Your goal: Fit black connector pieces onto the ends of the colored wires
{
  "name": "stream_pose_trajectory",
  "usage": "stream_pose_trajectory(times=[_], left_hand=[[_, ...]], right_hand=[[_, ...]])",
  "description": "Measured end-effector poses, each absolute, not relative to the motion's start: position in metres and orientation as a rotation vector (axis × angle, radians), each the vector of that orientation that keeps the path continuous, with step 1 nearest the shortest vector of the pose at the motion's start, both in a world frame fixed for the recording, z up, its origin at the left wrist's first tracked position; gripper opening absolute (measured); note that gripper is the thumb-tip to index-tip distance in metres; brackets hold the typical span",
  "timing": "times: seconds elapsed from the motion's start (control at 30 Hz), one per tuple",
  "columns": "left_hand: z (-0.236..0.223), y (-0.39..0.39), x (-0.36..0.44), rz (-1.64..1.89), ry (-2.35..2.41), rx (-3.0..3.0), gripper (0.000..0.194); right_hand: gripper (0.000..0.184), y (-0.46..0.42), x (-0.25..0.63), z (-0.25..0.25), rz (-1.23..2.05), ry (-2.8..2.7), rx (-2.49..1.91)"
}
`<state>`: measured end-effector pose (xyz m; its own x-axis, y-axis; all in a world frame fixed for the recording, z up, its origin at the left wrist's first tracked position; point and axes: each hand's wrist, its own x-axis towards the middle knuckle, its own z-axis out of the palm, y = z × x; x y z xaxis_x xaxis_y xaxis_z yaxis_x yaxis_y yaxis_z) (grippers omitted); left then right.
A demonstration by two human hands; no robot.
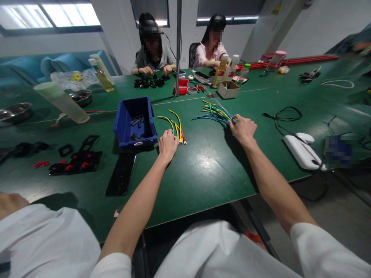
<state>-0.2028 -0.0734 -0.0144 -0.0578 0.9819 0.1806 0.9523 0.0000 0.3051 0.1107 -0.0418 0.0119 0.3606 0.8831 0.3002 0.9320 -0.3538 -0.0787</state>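
Note:
In the head view, my left hand (168, 143) is closed with its fingertips down on a yellow-green wire (166, 118), beside the blue bin. Right next to it lie a few yellow wires (180, 122) and a red one (182, 133), with metal terminal lugs (185, 143) at their near ends. My right hand (244, 129) has its fingers closed around the near end of a bunch of blue, green and yellow wires (213, 111), which fans out to the left on the green table. My fingers hide the gripped ends of the wires.
A blue bin (135, 143) holds small dark tube-like pieces. A black phone (121, 173) lies before it, black and red parts (77, 162) to its left. A white device (304, 151) with cables lies right. Two people sit across; another person's white sleeve (49, 235) is at left.

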Motion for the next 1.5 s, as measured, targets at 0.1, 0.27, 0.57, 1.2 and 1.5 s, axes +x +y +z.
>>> stream_pose_trajectory(times=[0.1,0.27,0.57,1.2,1.5], left_hand=[[-0.014,-0.073,-0.202,0.546,2.162,2.094,0.029],[-0.013,-0.074,-0.201,0.534,2.160,2.092,0.028],[-0.010,-0.074,-0.200,0.469,2.164,2.011,0.032],[-0.008,-0.077,-0.203,0.436,2.141,2.042,0.025],[-0.010,-0.076,-0.204,0.446,2.135,2.033,0.022]], right_hand=[[0.043,-0.040,0.110,0.010,-0.292,-1.636,-2.418],[0.042,-0.039,0.108,0.008,-0.240,-1.655,-2.464],[0.042,-0.037,0.104,0.005,-0.265,-1.661,-2.446],[0.078,0.003,0.086,0.010,-0.356,-1.960,-2.277],[0.070,0.043,0.094,-0.010,-0.087,-1.863,-2.387]])
